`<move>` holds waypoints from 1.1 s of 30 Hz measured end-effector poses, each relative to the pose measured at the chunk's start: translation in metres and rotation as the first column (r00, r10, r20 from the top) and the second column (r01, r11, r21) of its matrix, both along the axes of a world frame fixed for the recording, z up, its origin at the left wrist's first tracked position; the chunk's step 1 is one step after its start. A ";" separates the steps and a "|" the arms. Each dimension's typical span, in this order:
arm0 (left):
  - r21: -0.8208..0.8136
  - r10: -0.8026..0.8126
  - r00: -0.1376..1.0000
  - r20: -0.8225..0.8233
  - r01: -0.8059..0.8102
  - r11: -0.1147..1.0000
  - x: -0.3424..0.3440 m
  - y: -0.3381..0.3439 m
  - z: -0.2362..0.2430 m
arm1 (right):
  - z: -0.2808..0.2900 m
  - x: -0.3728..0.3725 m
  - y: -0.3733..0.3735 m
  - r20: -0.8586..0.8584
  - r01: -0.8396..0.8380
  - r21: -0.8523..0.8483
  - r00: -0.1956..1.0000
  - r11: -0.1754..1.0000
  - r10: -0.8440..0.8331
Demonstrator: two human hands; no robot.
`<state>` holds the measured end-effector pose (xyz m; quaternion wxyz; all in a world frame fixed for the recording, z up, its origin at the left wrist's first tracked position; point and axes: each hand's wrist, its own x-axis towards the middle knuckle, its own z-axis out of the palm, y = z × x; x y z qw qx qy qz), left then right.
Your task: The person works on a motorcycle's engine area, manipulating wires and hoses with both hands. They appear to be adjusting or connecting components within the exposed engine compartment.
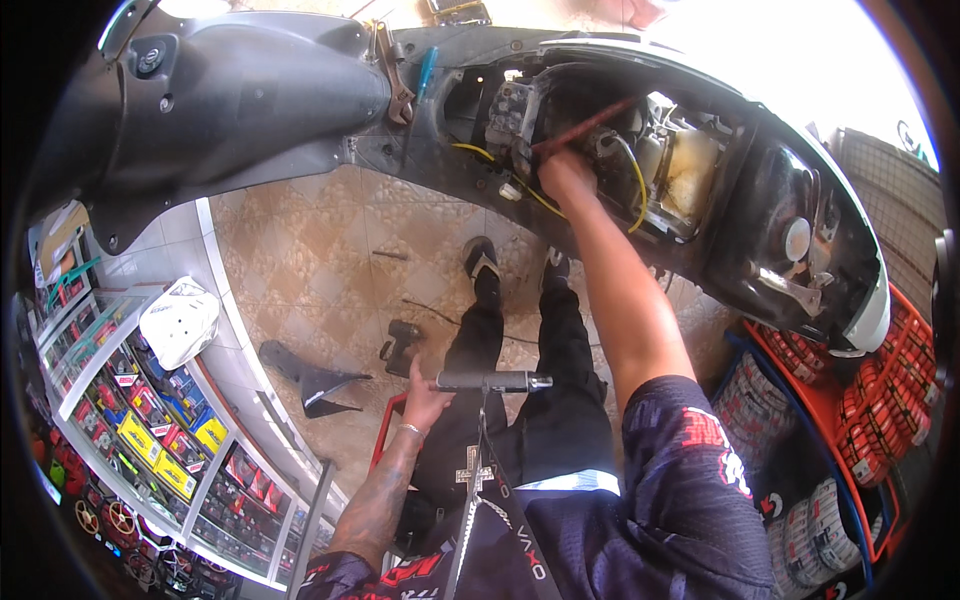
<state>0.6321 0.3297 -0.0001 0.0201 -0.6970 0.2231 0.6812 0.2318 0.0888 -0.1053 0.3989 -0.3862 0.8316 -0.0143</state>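
Note:
My right hand (568, 180) reaches into the scooter body's open compartment (660, 230), fingers curled beside a reddish rod-like piece (590, 125); what they hold is hidden. Yellow hoses (636, 185), a grimy translucent tank (690, 170) and metal parts surround it. My left hand (425, 400) is low, fingers partly extended, just left of a black cylinder (485, 382) with a metal end, above a hanging lanyard. An adjustable wrench (398, 95) and a blue-handled tool (426, 70) lie on the scooter's grey panel (250, 90).
A glass display case (130, 400) of boxed items, topped by a white object (180, 318), stands left. A black panel (300, 375), power tool (400, 345) and cord lie on the tiled floor (330, 230). Red and blue racks of tape-like rolls (880, 400) stand right.

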 end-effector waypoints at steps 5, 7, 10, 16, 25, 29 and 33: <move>-0.033 -0.093 0.995 0.026 0.094 0.995 0.002 0.000 -0.009 | -0.001 -0.003 -0.002 -0.034 -0.050 -0.038 0.998 0.998 0.049; -0.035 -0.027 1.000 0.000 0.027 0.999 0.002 0.001 -0.010 | 0.000 -0.003 -0.004 -0.031 -0.067 -0.041 0.997 0.997 0.066; 0.001 0.022 1.000 0.010 -0.022 1.000 0.002 0.000 -0.009 | 0.002 -0.002 -0.007 0.001 -0.093 0.084 0.996 0.992 0.094; -0.033 -0.003 1.000 0.021 0.004 0.999 -0.003 -0.008 -0.010 | 0.001 -0.003 -0.007 -0.025 -0.096 0.060 0.995 0.994 0.097; -0.029 0.022 1.000 -0.018 -0.023 0.999 -0.001 -0.017 -0.009 | -0.011 -0.001 -0.004 -0.079 -0.290 0.065 0.952 0.955 0.294; -0.031 0.021 1.000 -0.009 -0.021 0.999 0.000 -0.016 -0.013 | -0.011 0.003 0.003 -0.130 -0.212 -0.186 0.973 0.959 0.190; -0.050 0.022 0.999 -0.040 -0.024 0.998 0.000 -0.012 -0.021 | -0.004 0.004 0.010 -0.152 -0.322 -0.080 0.939 0.943 0.307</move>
